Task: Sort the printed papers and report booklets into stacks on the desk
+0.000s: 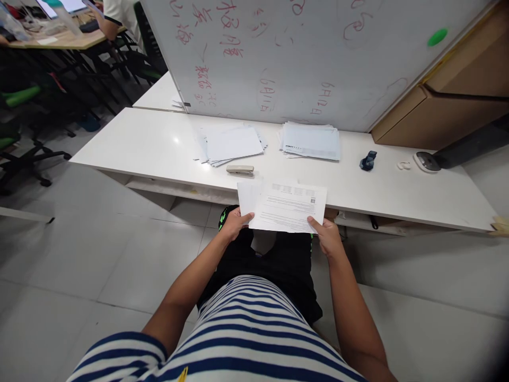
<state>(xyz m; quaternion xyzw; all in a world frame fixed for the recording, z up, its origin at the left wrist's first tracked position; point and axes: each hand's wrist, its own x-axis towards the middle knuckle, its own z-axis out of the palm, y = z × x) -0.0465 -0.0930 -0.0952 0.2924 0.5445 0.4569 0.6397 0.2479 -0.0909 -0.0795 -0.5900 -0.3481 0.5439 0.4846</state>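
Printed paper sheets [292,204] are held up in front of my lap, at the near edge of the white desk [159,143]. My left hand [235,223] pinches their left side, thumb on top, where a blank sheet [248,195] sticks out. On the opposite side my right hand [328,236] grips the lower right corner with its thumb over the print. Just beyond the sheets lies a beige stapler [240,170]. Behind it is a loose stack of white paper [234,144], and to the right a second stack of printed envelopes or sheets [310,141].
A whiteboard [278,58] with red writing stands along the desk's back. Cardboard boxes [433,114] fill the right rear. A dark blue object [368,160], a small white item [404,165] and a round device [427,162] sit on the right. A person [123,18] sits far left.
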